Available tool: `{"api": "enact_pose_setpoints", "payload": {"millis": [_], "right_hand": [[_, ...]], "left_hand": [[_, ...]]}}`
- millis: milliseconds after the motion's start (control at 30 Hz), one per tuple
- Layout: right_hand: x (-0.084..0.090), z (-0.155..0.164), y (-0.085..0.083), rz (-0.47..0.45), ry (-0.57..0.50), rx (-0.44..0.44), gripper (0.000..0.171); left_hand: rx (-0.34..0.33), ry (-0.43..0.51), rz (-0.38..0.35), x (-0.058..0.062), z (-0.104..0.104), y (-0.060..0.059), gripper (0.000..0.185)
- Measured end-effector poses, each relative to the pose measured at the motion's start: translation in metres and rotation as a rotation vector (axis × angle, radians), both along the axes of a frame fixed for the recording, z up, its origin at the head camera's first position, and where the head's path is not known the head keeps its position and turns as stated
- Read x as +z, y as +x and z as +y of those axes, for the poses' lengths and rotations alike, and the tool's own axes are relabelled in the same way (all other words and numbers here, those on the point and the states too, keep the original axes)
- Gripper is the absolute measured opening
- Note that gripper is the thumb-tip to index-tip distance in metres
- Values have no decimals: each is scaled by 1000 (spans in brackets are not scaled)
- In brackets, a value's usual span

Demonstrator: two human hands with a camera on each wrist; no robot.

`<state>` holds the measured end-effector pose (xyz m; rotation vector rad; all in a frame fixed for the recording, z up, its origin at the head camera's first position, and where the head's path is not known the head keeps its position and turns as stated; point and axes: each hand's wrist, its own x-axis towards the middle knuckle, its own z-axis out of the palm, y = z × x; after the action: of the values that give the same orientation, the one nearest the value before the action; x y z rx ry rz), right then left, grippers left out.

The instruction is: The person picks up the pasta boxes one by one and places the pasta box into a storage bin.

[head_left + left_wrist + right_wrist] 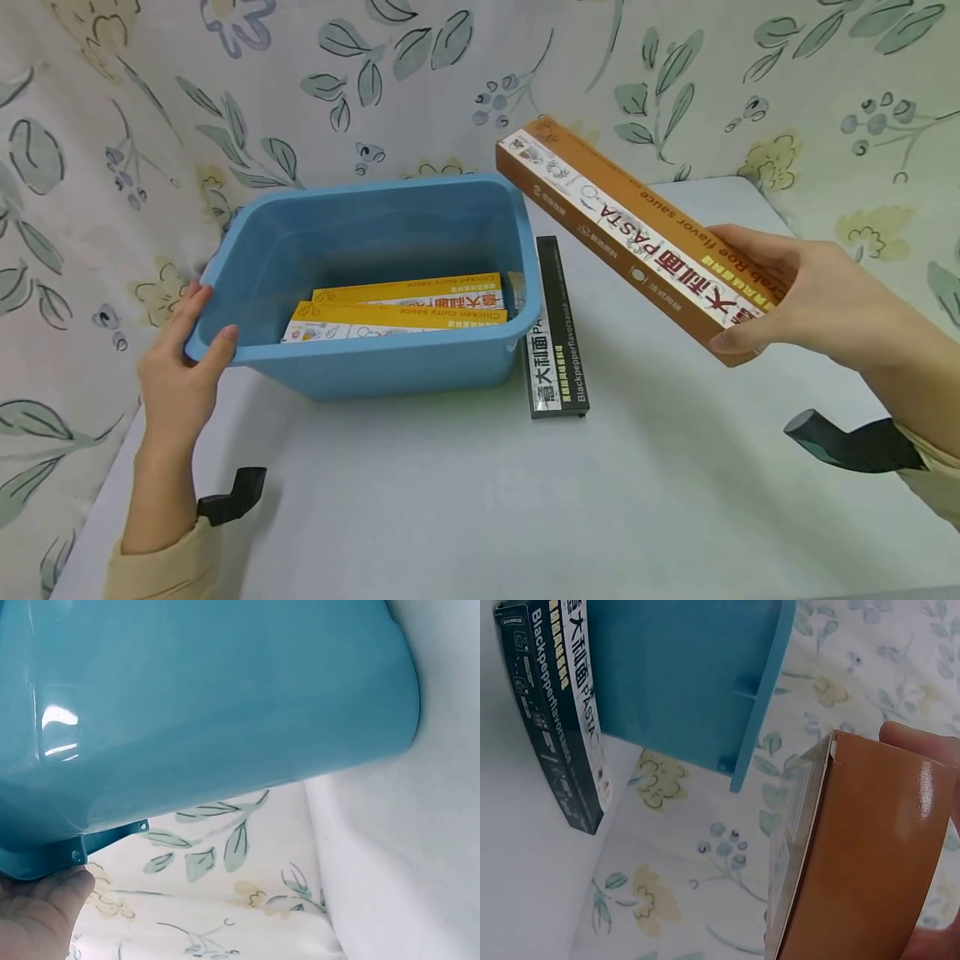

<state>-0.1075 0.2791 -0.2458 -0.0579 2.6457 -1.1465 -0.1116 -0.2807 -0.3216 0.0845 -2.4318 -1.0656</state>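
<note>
A blue plastic bin (375,333) stands on the pale table (465,500). Two yellow pasta boxes (405,312) lie inside it. My left hand (183,367) grips the bin's left rim, thumb over the edge; the left wrist view shows the bin's wall (210,712) with my fingers (41,915) under its rim. My right hand (787,300) holds one end of a long orange pasta box (637,233) in the air, tilted, to the right of the bin. In the right wrist view that orange box (862,855) fills the lower right.
A black pasta box (555,333) lies flat on the table against the bin's right side, also in the right wrist view (555,720). A floral cloth (112,125) hangs behind and to the left. Black wrist mounts (855,442) sit at both sleeves.
</note>
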Motion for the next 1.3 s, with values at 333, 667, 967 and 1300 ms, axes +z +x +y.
{"api": "enact_pose_setpoints", "payload": {"millis": [333,667,967,1300], "right_hand": [[4,-6,-1,12,-25,31,110],[10,-8,-11,12,-45,80,105],[13,-9,-16,12,-54,102,105],[23,-17,-21,-13,-50,134,107]], "left_hand": [[-6,0,20,0,1,1,55],[5,4,14,0,-1,2,54],[-2,1,15,1,0,2,55],[-12,2,21,1,2,2,55]]}}
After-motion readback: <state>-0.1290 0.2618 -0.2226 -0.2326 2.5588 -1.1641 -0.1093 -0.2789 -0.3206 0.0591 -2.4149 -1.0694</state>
